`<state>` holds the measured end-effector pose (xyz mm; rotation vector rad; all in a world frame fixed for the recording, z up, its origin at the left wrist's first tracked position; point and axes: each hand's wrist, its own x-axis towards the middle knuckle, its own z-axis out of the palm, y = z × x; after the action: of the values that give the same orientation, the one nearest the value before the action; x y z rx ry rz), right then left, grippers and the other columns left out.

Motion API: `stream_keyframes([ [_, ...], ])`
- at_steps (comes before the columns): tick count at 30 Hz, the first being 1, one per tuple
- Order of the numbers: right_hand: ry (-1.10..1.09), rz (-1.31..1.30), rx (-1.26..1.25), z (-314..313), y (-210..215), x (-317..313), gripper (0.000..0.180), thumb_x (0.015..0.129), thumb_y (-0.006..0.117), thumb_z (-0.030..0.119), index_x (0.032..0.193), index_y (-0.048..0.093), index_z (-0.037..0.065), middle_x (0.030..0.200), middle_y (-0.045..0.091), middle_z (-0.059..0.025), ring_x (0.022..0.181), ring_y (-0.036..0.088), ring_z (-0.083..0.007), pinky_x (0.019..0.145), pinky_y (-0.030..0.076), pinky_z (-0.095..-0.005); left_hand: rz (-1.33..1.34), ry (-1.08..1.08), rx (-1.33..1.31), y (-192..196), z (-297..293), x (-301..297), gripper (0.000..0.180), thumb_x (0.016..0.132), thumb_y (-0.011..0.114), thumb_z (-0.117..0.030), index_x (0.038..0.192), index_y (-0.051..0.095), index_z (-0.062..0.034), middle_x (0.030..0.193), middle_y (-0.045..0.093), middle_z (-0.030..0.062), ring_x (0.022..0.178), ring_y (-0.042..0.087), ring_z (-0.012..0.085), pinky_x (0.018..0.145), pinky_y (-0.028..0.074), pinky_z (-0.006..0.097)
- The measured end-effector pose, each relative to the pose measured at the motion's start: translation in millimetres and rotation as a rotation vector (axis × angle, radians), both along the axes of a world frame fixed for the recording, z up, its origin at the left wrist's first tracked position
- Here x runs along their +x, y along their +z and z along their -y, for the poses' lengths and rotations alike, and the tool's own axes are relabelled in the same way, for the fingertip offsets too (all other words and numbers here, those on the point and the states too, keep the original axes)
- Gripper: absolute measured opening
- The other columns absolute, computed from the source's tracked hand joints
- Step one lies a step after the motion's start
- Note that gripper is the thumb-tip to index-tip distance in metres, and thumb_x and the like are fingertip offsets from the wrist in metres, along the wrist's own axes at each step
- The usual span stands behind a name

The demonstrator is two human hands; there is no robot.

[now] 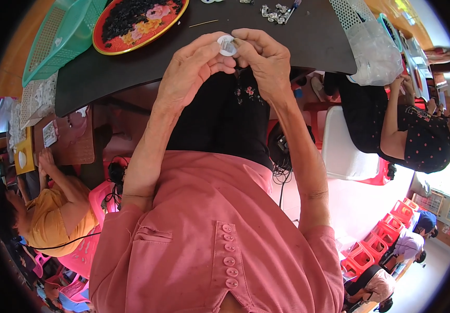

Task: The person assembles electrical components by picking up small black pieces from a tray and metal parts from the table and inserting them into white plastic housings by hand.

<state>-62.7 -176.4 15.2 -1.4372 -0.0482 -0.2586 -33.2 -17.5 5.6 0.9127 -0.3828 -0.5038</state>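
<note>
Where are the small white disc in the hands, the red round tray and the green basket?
Small white disc (228, 48): head view, on its flat face.
Red round tray (158, 33): head view, on its rim, toward the hands.
Green basket (60, 56): head view, on its side wall.

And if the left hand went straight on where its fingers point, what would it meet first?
The right hand, probably, just beyond the white disc that the left hand holds; the depth is unclear.
</note>
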Motion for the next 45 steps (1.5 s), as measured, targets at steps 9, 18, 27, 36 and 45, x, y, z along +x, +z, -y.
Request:
stream_keyframes([
  [9, -0.029, -0.011, 0.253, -32.0, -0.5, -18.1, 0.014, 0.087, 0.061, 0.001, 0.101, 0.062, -0.001, 0.077, 0.061, -0.0021, 0.060, 0.051, -0.0056, 0.055, 0.041, -0.0178, 0.055, 0.098, 0.034, 0.8, -15.2, -11.9, 0.035, 0.094, 0.052, -0.019, 0.122, 0.051, 0.0020, 0.092, 0.061, 0.0078, 0.080, 0.060, 0.0145, 0.075, 0.051, 0.029],
  [18, 0.068, -0.035, 0.170, -26.9, 4.0, -24.2, 0.014, 0.087, 0.060, 0.000, 0.101, 0.061, 0.000, 0.078, 0.063, -0.0038, 0.062, 0.053, -0.0063, 0.057, 0.043, -0.0190, -0.055, 0.001, -0.212, -13.3, -17.6, -8.7, 0.035, 0.093, 0.054, -0.021, 0.118, 0.050, 0.0035, 0.094, 0.061, 0.0113, 0.077, 0.060, 0.0167, 0.074, 0.051, 0.029],
  [27, -0.014, 0.371, -0.650, -20.3, 28.1, -15.9, 0.037, 0.071, 0.070, 0.003, 0.107, 0.062, 0.008, 0.095, 0.063, -0.0026, 0.080, 0.058, -0.0137, 0.071, 0.048, -0.0254, -0.140, -0.006, -0.287, -18.1, -20.7, -1.7, 0.035, 0.092, 0.055, -0.023, 0.113, 0.051, 0.0037, 0.102, 0.061, 0.0145, 0.086, 0.062, 0.0187, 0.080, 0.052, 0.031],
  [36, 0.018, 0.487, -0.882, -18.6, 29.5, -1.0, 0.040, 0.067, 0.073, 0.006, 0.106, 0.063, 0.010, 0.096, 0.064, -0.0029, 0.082, 0.058, -0.0179, 0.072, 0.049, -0.0282, -0.179, 0.005, -0.234, -14.2, -17.8, -3.7, 0.033, 0.094, 0.052, -0.024, 0.112, 0.053, 0.0034, 0.102, 0.061, 0.0131, 0.088, 0.061, 0.0171, 0.080, 0.052, 0.029],
  [45, 0.023, 0.556, -0.927, -17.8, 32.8, 5.8, 0.041, 0.066, 0.073, 0.006, 0.106, 0.064, 0.012, 0.093, 0.066, -0.0013, 0.081, 0.058, -0.0176, 0.074, 0.047, -0.0282, -0.206, 0.015, -0.276, -14.0, -15.3, -3.1, 0.031, 0.095, 0.050, -0.025, 0.109, 0.054, 0.0026, 0.099, 0.061, 0.0118, 0.087, 0.060, 0.0173, 0.078, 0.051, 0.029],
])
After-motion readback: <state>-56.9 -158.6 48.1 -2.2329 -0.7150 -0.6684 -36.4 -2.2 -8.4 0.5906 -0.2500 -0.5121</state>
